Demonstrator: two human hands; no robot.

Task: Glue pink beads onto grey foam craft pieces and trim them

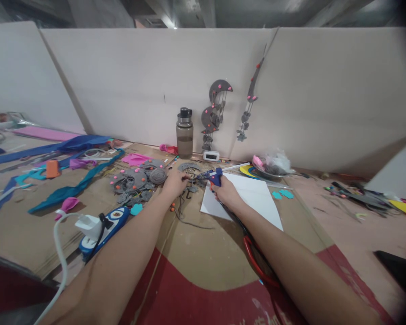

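My right hand (227,193) is closed around a blue glue gun (215,176) with an orange trigger, its nozzle pointing left. My left hand (176,181) reaches in from the other side, fingertips pinched close to the nozzle; what they grip is too small to make out. Between and behind the hands lie a grey felt crescent (189,167) and small grey felt shapes (192,189). A loose grey cord (192,222) trails toward me across the cardboard. Under the glue gun and right hand lies white paper (253,198).
Left of my hands is a pile of grey felt pieces with pink and orange dots (135,178). A power strip (117,221) lies by my left forearm, a red loop handle (253,259) by the right. Behind stand a bottle (184,137) and small white device (211,156); felt moon hangings (219,88) hang on the wall.
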